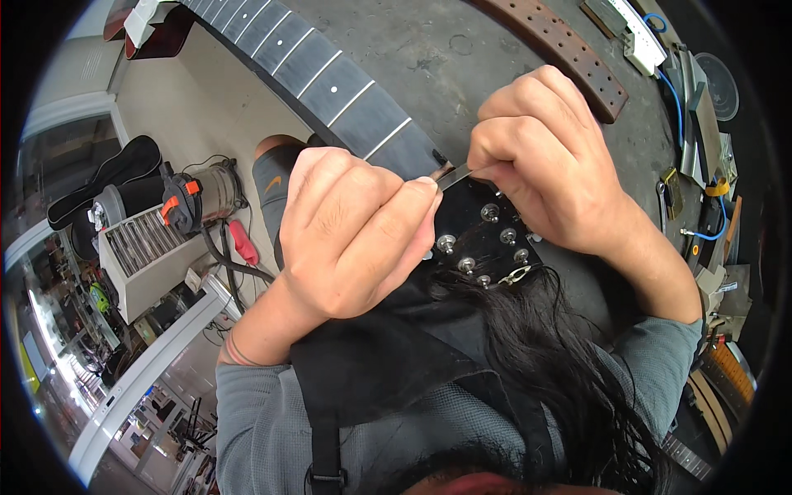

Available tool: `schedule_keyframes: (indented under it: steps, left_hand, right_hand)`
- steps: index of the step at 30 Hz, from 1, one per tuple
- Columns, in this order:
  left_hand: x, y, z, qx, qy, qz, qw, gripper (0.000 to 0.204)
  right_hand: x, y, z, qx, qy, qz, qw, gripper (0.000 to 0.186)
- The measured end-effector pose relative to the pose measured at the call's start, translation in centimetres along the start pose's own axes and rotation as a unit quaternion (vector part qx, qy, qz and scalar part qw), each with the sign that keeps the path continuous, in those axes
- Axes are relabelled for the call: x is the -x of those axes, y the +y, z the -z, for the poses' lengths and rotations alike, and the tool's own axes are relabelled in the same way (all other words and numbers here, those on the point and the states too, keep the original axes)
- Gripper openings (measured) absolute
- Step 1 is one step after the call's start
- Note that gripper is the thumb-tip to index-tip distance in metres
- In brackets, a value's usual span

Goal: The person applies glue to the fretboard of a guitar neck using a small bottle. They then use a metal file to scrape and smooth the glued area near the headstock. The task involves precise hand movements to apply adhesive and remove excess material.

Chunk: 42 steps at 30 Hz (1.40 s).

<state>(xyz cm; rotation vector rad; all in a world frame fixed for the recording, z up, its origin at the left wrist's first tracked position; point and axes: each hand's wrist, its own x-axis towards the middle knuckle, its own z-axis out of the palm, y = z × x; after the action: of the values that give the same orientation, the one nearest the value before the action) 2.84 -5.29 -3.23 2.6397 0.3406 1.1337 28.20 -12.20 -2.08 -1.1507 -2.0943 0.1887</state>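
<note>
A guitar neck with a dark fretboard, pale frets and dot inlays, runs from the upper left to a black headstock. Silver tuning machine posts stand on the headstock. Over the fretboard's headstock end, a thin flat metal strip spans the gap between my hands. My left hand pinches one end between thumb and finger, the others curled. The opposite end is pinched by my right hand. The fingers partly hide the strip, so its exact kind and its contact with the guitar cannot be made out.
Long dark hair hangs beside the headstock. Across the grey bench lies a brown strip with holes. A white power strip and tools line the right side. Left, on the floor, are a vacuum cleaner and a black bag.
</note>
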Motion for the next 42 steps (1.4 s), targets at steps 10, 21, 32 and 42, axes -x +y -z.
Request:
schedule_keyframes:
  steps: [10, 21, 32, 42]
  left_hand:
    - [-0.7, -1.0, 0.4, -0.032, 0.002, 0.043, 0.999, 0.036]
    - [-0.3, -1.2, 0.4, -0.046, 0.007, 0.021, 0.999, 0.037]
    - [0.3, 0.4, 0.1, -0.004, -0.008, 0.01, 1.0, 0.035]
    - [-0.2, -1.7, -0.2, -0.055, 0.038, 0.02, 0.998, 0.032]
  right_hand:
    - [-2.3, 1.6, -0.5, 0.003, 0.03, 0.022, 0.999, 0.032]
    - [-2.3, 1.5, -1.0, 0.014, 0.025, 0.032, 0.999, 0.034]
    - [0.3, -0.5, -0.5, 0.04, 0.003, -0.012, 0.999, 0.035]
    - [-2.5, 1.2, -1.1, 0.052, 0.03, 0.025, 0.998, 0.035]
